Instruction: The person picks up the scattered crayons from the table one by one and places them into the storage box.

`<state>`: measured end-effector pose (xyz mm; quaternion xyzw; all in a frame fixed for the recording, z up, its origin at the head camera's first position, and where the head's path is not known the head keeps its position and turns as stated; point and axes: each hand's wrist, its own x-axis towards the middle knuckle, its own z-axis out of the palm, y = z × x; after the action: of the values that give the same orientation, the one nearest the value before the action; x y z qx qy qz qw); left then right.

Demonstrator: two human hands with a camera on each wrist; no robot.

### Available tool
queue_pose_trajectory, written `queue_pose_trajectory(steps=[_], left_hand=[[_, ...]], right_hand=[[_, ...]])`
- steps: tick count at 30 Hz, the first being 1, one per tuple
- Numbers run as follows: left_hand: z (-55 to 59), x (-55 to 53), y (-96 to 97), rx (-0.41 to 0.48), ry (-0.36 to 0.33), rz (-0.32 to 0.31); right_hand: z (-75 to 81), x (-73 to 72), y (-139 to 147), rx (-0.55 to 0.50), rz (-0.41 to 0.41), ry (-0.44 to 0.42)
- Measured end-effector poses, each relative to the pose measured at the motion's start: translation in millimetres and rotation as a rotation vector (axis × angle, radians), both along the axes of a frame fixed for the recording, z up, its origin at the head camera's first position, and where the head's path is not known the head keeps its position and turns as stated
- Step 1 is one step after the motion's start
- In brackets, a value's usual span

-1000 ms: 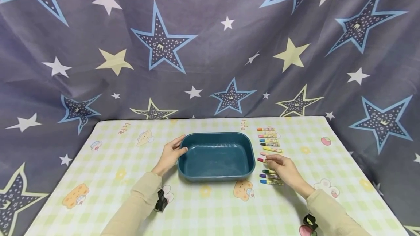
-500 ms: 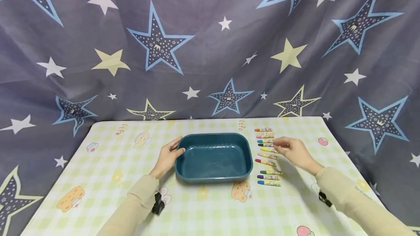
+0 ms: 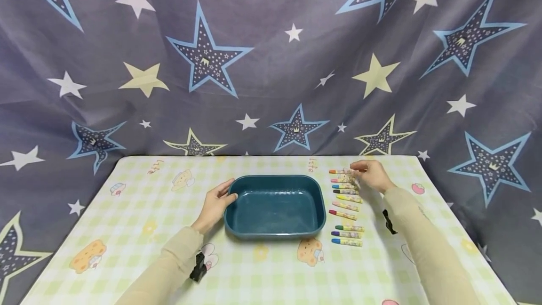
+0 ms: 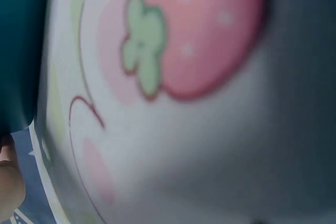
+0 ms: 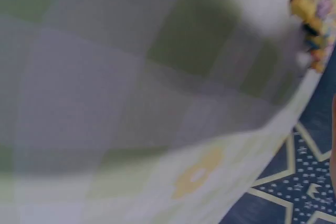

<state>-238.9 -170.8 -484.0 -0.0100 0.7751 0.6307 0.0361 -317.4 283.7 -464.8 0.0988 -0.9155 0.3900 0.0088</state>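
Observation:
A dark teal plastic basin (image 3: 275, 235) stands on the table in the head view. My left hand (image 3: 215, 206) grips its left rim, thumb over the edge and fingers outside. In the left wrist view, only a bit of that hand shows below the basin (image 4: 21, 51). To the basin's right, several crayons lie in a column, from an orange crayon (image 3: 338, 172) at the far end to a blue crayon (image 3: 346, 242) nearest me. My right hand (image 3: 371, 175) has its fingertips at the orange crayon's right end; whether they pinch it I cannot tell.
A checked cloth with cartoon prints covers the table (image 3: 262, 281). Behind it hangs a grey star-patterned curtain (image 3: 271, 74). Yellow crayon wrappers (image 5: 315, 3) show blurred at the right wrist view's upper right.
My right hand has moved away from me along the crayon column, from the red crayon past the black one to the orange one. My left hand stays on the basin's rim.

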Motion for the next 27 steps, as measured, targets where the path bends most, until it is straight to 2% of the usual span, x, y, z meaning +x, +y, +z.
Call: queue_pose_trajectory(steps=[5, 14, 21, 27], left_hand=[[-0.3, 1.7, -2.5, -0.005, -0.012, -0.018], [0.0, 2.0, -1.6, -0.006, -0.01, -0.015], [-2.4, 4.6, -1.2, -0.012, -0.031, 0.002], [-0.6, 2.4, -1.7, 0.006, -0.013, 0.01]], right_hand=[[-13.0, -11.1, 0, -0.031, -0.025, -0.065], [-26.5, -13.6, -6, -0.099, -0.116, -0.155], [-34.6, -16.6, -9, -0.106, -0.117, -0.156], [-27.7, -20.8, -14, -0.066, -0.125, -0.093]])
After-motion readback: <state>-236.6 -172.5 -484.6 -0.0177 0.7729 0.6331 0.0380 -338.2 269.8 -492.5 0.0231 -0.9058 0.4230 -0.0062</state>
